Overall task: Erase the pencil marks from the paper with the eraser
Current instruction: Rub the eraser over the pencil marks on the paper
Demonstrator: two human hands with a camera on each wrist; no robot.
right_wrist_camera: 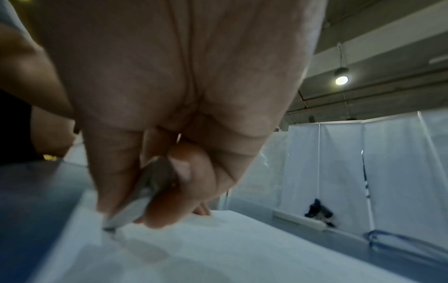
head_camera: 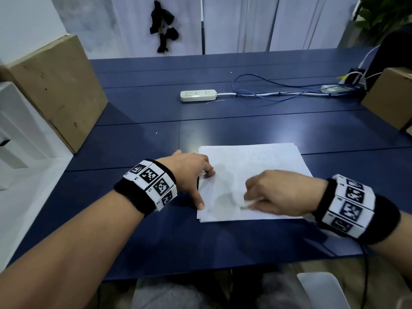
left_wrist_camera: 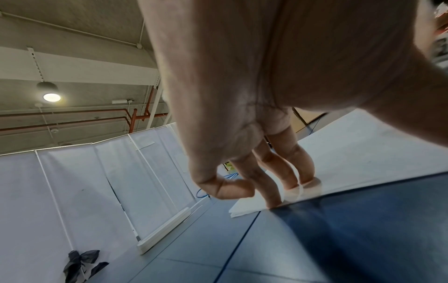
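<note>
A white sheet of paper (head_camera: 263,166) lies on the blue table, with faint grey smudges (head_camera: 223,200) near its front left corner. My right hand (head_camera: 281,192) pinches a flat whitish eraser (head_camera: 249,202) between thumb and fingers, its tip down on the paper; the right wrist view shows the eraser (right_wrist_camera: 135,203) touching the sheet (right_wrist_camera: 218,249). My left hand (head_camera: 191,172) presses the paper's left edge with spread fingertips (left_wrist_camera: 305,181) and the thumb (head_camera: 200,204) near the front corner.
A white power strip (head_camera: 198,95) with blue and white cables (head_camera: 278,91) lies farther back on the table (head_camera: 156,112). Cardboard boxes stand at the left (head_camera: 55,90) and right (head_camera: 390,97) edges. White curtain panels (head_camera: 245,23) close off the far side.
</note>
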